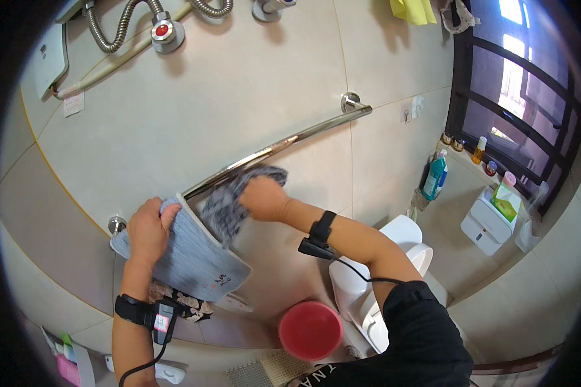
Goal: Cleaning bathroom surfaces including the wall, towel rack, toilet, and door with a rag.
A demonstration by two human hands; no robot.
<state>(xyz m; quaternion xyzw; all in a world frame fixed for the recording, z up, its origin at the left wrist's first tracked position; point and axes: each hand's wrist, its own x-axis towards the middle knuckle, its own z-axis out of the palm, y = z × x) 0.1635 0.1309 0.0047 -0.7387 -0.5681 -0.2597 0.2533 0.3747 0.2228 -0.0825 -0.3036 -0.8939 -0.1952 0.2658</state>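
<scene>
A light blue towel [201,263] with a pale edge and a small embroidered motif hangs over the left end of a metal towel bar [314,128]. My left hand [147,232] grips the towel at the bar, its thumb on the near face. In my right hand [266,199] is a crumpled dark grey-and-white cloth [225,208], held just below the middle of the bar, right of the towel. The cloth looks blurred, and whether it touches the bar or the wall I cannot tell.
A red basin [311,331] and a white toilet [351,280] stand below. Floral fabric [189,305] shows under the towel. To the right are a teal bottle [435,176], a tissue box [489,220] and a dark-framed window [513,92]. A red-capped valve [166,34] is above.
</scene>
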